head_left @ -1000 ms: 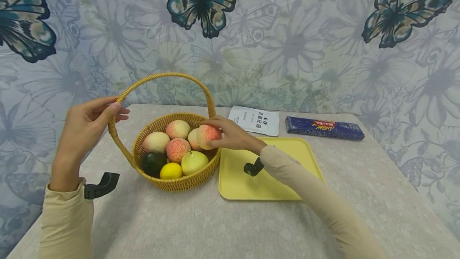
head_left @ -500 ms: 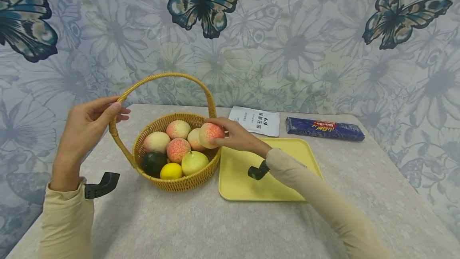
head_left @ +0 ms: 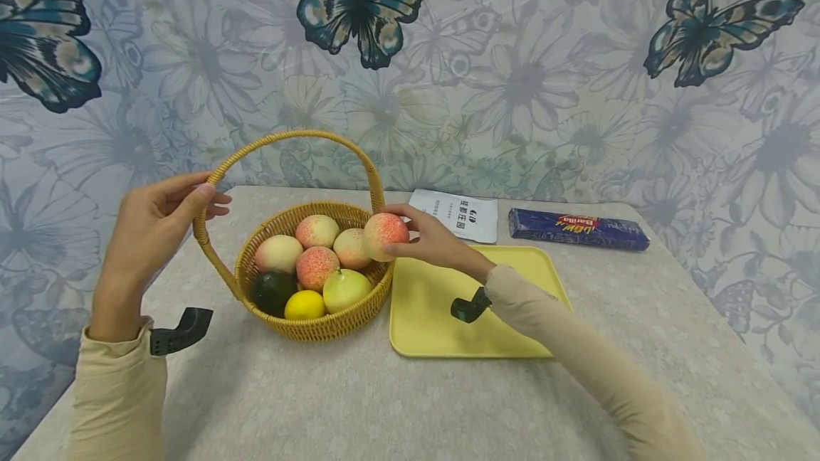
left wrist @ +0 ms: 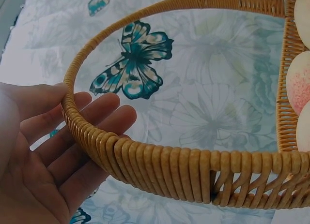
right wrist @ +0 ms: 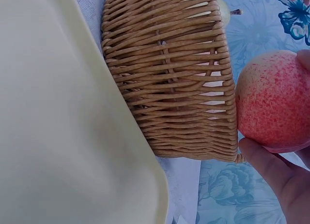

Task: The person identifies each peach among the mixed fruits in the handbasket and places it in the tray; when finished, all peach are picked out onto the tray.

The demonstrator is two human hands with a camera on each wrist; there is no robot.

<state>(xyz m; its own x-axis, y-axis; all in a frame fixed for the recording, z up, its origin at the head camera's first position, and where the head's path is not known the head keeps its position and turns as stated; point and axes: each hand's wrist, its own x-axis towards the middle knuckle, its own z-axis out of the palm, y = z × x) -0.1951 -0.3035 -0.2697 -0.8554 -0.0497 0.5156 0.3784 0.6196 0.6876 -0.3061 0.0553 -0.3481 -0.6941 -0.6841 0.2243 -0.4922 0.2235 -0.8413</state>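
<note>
A wicker basket [head_left: 320, 329] with a tall arched handle [head_left: 301, 133] stands left of the middle of the table. My left hand [head_left: 154, 223] pinches the handle's left side between thumb and fingers, as the left wrist view also shows. In my right hand [head_left: 435, 239] is a peach [head_left: 384, 235], held at the basket's right rim. Inside the basket lie several other peaches [head_left: 317, 267], a green pear [head_left: 347, 290], a yellow lemon [head_left: 305, 304] and a dark green avocado [head_left: 273, 291]. From the right wrist, the held peach [right wrist: 273, 100] appears right by the basket rim [right wrist: 227, 88].
A yellow tray [head_left: 423, 336] lies right of the basket, partly under my right forearm. Behind it are a white printed pouch [head_left: 456, 215] and a blue Barilla box [head_left: 579, 229]. A butterfly-patterned backdrop [head_left: 512, 91] rises behind the table.
My right hand has moved slightly to the right with the peach, from over the other peaches to the basket's right rim. The left hand and the basket have stayed put.
</note>
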